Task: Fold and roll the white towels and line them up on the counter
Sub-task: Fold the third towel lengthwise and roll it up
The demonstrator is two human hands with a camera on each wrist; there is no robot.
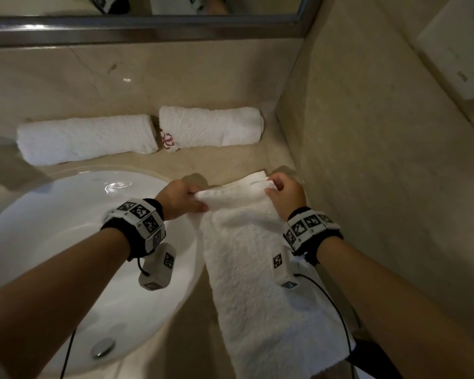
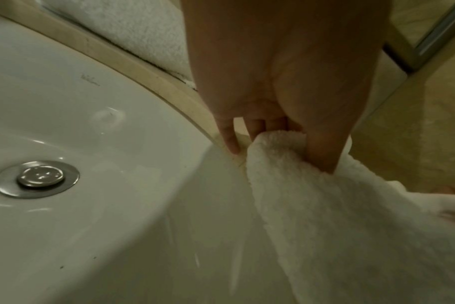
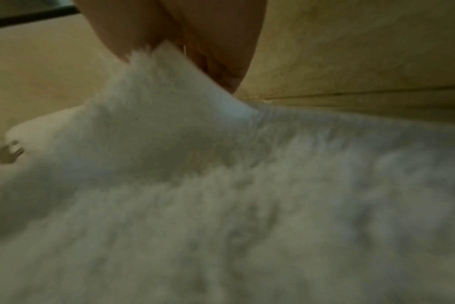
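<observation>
A long folded white towel [image 1: 260, 283] lies on the beige counter [image 1: 230, 160] right of the sink, running from the far end toward me. My left hand [image 1: 181, 199] pinches its far left corner [image 2: 278, 148], thumb on top. My right hand [image 1: 285, 192] grips the far right corner, where the layered edge is lifted and turned back; the right wrist view shows that raised fold [image 3: 156, 98] up close, blurred. Two rolled white towels lie in a row at the back: one on the left [image 1: 85, 138], one on the right [image 1: 211, 127] with a red emblem.
A white oval sink [image 1: 66, 242] with a metal drain [image 1: 103, 348] fills the left. A beige stone wall [image 1: 367, 160] rises close on the right of the towel. A mirror frame [image 1: 148, 26] runs along the back.
</observation>
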